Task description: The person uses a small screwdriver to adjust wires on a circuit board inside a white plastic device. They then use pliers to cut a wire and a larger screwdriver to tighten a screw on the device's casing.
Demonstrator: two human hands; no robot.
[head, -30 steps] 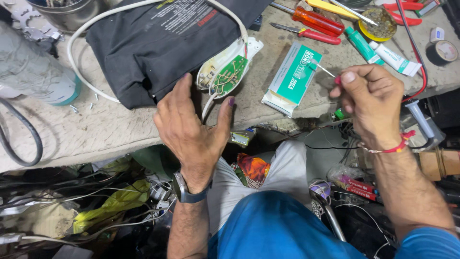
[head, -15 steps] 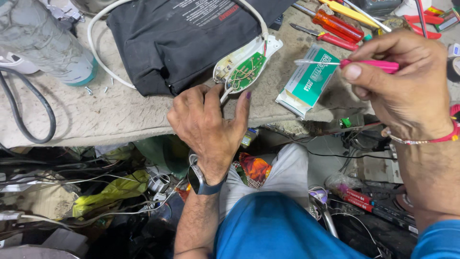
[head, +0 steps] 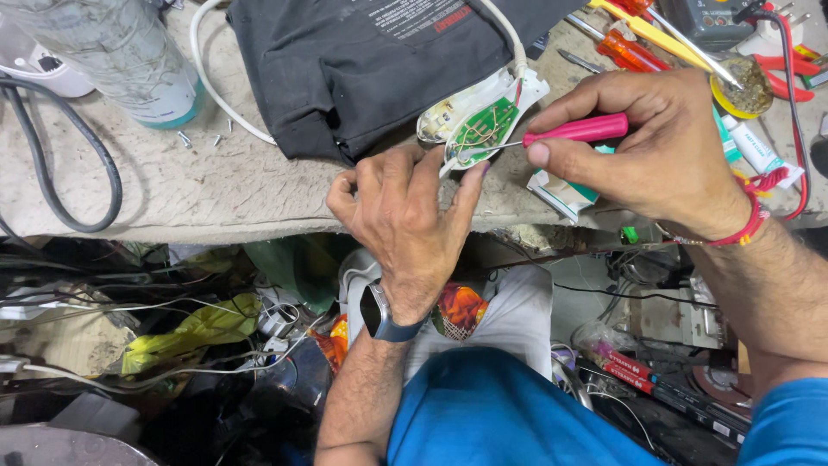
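My right hand (head: 642, 151) is closed around a pink-handled screwdriver (head: 576, 129), thumb and fingers pinching the handle, and its thin metal shaft runs left across the upper middle of the frame until the tip sits on the green circuit board (head: 483, 129). The board lies in an opened white plastic casing (head: 457, 110), just left of that grip and just above my left hand (head: 405, 220). My left hand rests palm down at the edge of the workbench (head: 172, 185), fingers spread and bent, gripping nothing; its fingertips press against the lower edge of the casing to steady it. A watch (head: 379, 315) sits on that wrist, and a red thread band (head: 746, 220) on the right one.

A white cable (head: 216, 86) leaves the casing and loops up around a black cloth pouch (head: 371, 60) that fills the upper middle of the frame. Under my right hand lies a small green and white box (head: 565, 192). In the upper right corner are orange-handled screwdrivers (head: 630, 47), a round tin (head: 742, 86) and a small tube (head: 759, 148). At the upper left stands a clear plastic bottle (head: 121, 56), with a few loose screws (head: 185, 138) beside it and a thick grey cable (head: 60, 190) curving along the left edge.
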